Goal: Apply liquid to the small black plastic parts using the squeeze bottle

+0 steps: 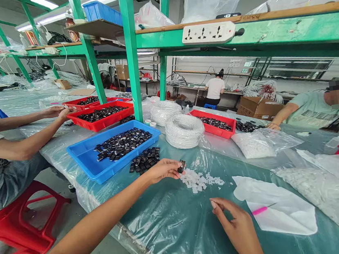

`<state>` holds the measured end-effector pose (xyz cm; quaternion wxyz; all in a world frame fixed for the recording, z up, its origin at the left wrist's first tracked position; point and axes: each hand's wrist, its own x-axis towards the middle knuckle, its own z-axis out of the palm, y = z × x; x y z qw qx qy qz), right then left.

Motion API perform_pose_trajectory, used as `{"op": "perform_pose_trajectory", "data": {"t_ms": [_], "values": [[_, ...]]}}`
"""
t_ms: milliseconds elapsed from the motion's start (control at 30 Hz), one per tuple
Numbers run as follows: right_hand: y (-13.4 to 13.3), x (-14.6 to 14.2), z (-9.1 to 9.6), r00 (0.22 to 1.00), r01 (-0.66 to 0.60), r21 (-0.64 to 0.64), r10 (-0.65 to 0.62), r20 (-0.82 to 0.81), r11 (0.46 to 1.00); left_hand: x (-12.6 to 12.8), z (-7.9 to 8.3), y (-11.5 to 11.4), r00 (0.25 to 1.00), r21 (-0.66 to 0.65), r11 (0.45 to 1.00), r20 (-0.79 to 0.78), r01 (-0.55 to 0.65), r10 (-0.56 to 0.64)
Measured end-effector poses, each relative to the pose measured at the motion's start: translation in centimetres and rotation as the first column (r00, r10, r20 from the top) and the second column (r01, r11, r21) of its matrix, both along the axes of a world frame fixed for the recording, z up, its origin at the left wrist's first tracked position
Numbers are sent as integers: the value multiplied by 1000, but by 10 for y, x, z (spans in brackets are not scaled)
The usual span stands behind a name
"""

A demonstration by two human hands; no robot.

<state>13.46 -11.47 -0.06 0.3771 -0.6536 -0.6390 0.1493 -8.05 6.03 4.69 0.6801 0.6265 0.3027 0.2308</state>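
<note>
My left hand (pixel 165 170) pinches a small black plastic piece (pixel 181 166) between thumb and fingers, just over the near end of a loose pile of small white translucent pieces (pixel 195 180). Closer to me, my right hand (pixel 237 226) hovers over the plastic-covered table with thumb and forefinger tips together; anything between them is too small to make out. Beyond my left hand lies a heap of black pieces (pixel 145 159), beside a blue tray (pixel 80 156) holding many more. To the right of my right hand, a pink-handled tool (pixel 260 210) with a thin shaft rests on a white sheet (pixel 286 211).
Coils of white cable (pixel 185 131) stand behind the white pieces, near a green post (pixel 134 65). Red trays (pixel 95 126) of black pieces sit farther back. Bags of white parts (pixel 253 144) lie right. Co-workers sit at left and right; a red stool (pixel 30 226) stands left.
</note>
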Motion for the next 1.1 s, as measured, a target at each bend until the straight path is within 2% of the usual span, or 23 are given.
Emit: {"op": "perform_pose_trajectory", "data": {"t_ms": [67,133,300,433,533,667,800,867,933,1033,1100], "values": [[0,0,0,1000,3,-3,-3,-7,1000,5,3,-4,998,-132,991,65,-4,13],[0,0,1,1000,1,-3,-1,-9,1000,9,5,-6,995,-207,978,92,-10,30],[0,1,1,1000,5,9,-5,23,1000,14,5,-9,993,-279,960,109,-10,42],[1,5,2,997,37,36,-39,70,999,17,-2,-12,995,-210,977,100,27,-6],[1,8,1,993,53,59,-59,106,997,21,-14,-21,995,-133,987,58,88,-81],[1,9,0,989,41,65,-49,142,997,25,-34,-36,995,-106,990,-5,96,-97],[2,11,-2,976,51,65,-64,210,997,25,-44,-45,993,-34,994,-52,105,-107],[3,14,0,954,105,51,-115,277,993,25,-44,-47,991,8,992,-48,124,-123],[2,19,6,904,218,26,-211,373,976,27,-44,-47,988,47,987,-29,154,-153],[-2,30,20,771,434,-13,-364,523,901,35,-42,-48,983,125,975,-14,186,-186],[-5,39,29,706,542,-83,-400,584,836,42,-39,-49,980,193,961,-32,200,-198]]}}
